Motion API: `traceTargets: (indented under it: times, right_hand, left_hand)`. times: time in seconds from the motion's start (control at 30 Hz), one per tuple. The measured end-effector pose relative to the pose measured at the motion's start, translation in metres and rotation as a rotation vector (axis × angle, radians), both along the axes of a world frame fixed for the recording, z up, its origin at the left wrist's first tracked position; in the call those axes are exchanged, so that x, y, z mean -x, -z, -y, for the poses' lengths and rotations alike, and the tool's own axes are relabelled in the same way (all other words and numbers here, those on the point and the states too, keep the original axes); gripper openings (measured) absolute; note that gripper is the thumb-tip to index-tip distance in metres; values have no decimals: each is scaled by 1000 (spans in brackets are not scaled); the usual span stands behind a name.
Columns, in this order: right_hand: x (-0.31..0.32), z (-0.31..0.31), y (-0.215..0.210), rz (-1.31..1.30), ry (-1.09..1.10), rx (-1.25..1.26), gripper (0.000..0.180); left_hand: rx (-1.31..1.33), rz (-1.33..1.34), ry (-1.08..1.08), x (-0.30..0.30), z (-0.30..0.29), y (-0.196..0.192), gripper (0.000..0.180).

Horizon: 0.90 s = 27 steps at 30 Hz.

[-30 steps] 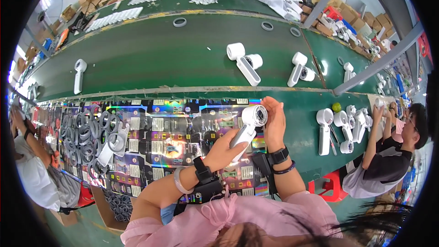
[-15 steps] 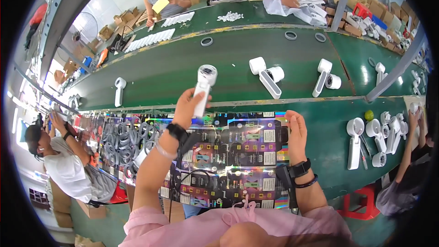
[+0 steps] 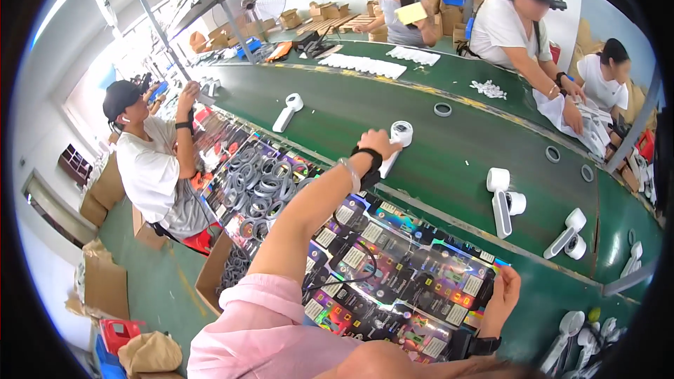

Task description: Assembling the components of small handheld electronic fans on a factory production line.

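Observation:
My left hand (image 3: pixel 378 144) reaches out over the near edge of the green conveyor belt, its fingers closed round the handle of a white handheld fan (image 3: pixel 401 130). The fan's round head points away from me, and the handle is partly covered by my fingers. Whether it rests on the belt I cannot tell. My right hand (image 3: pixel 503 296) hovers by the right end of the printed sheets (image 3: pixel 421 277), fingers loosely bent and apart, with nothing in it. On the belt to the left lies another white handheld fan (image 3: pixel 288 111).
Grey rings (image 3: pixel 263 186) lie heaped left of my forearm. More white fans (image 3: pixel 504 200) and a loose grey ring (image 3: pixel 442 109) sit on the belt (image 3: pixel 337 123). Several co-workers sit across the belt and to my left. Further fans (image 3: pixel 565 337) stand at lower right.
The view has swung to the left. My left hand has carried the fan outward, from above the sheets to the belt. My right hand stays beside the sheets' right end.

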State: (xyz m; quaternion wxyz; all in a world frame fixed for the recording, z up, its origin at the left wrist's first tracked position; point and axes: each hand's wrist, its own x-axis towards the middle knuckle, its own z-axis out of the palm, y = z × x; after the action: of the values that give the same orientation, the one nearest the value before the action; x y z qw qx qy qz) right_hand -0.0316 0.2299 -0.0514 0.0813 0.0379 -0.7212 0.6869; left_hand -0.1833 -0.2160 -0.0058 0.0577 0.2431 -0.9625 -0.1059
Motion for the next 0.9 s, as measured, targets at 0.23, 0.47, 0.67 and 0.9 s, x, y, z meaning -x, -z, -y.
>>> traceTargets:
  times: [0.23,0.47,0.67,0.9]
  right_hand:
    - [9,7,-10,-8,-34,-146,20]
    - [10,9,-14,-22,-63,-165,20]
    - [8,11,-18,-13,-55,-283,20]
    - [10,-7,5,-26,-84,-254,17]
  left_hand:
    - [144,27,270,69,-8,-64,61]
    - [101,143,267,154,-57,-42,49]
    - [85,137,189,185,-57,1,43]
    - [325,-71,246,198,-41,23,20]
